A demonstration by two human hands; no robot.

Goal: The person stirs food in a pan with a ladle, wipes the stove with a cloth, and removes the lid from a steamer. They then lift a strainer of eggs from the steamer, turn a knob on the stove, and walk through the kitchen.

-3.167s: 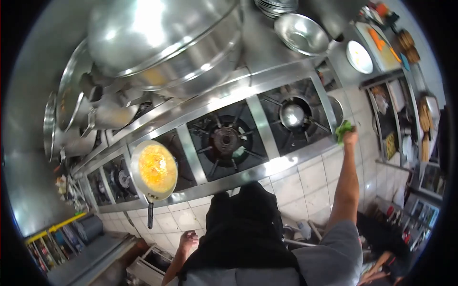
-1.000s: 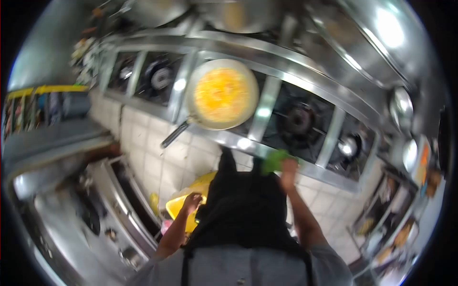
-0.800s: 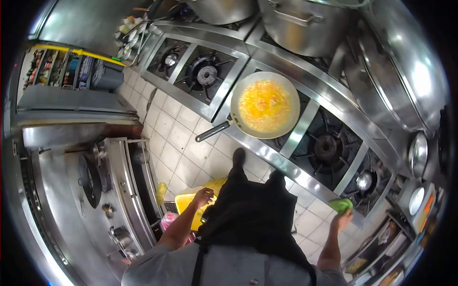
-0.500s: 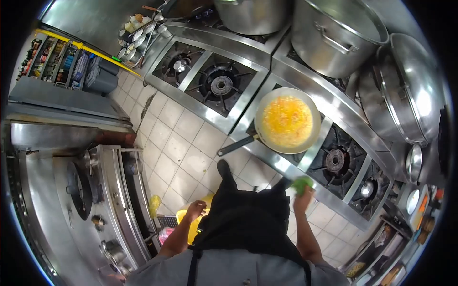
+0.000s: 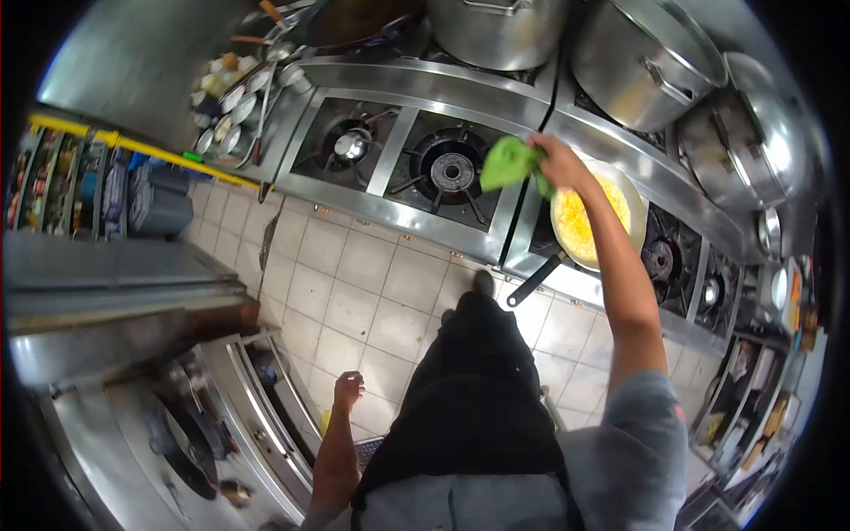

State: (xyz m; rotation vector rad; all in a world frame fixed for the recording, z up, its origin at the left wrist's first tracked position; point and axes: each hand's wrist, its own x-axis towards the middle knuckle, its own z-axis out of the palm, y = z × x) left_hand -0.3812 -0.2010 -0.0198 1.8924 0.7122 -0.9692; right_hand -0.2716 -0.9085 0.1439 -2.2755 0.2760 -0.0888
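Observation:
My right hand (image 5: 560, 164) is closed on a bright green cloth (image 5: 512, 165), slightly blurred, held above the stove. The cloth hangs over the left side of the burner section, beside a light-coloured frying pan (image 5: 638, 212). In the pan lies a yellow egg-like mixture (image 5: 577, 228), partly hidden behind my right forearm. The pan's black handle (image 5: 536, 280) points toward me over the stove's front edge. My left hand (image 5: 349, 389) hangs low over the floor on the left, its fingers loosely bent and apart, holding nothing visible.
Gas burners (image 5: 452, 173) run along the steel stove, with large pots (image 5: 651, 66) behind. A rack of ladles and small containers (image 5: 235, 106) stands at the far left. On the lower left is a steel counter (image 5: 97, 442). Tiled floor (image 5: 354, 283) lies between.
My right hand has carried the green cloth from low beside the stove's front edge up and left over the burners. My view has shifted, and my left hand stays low.

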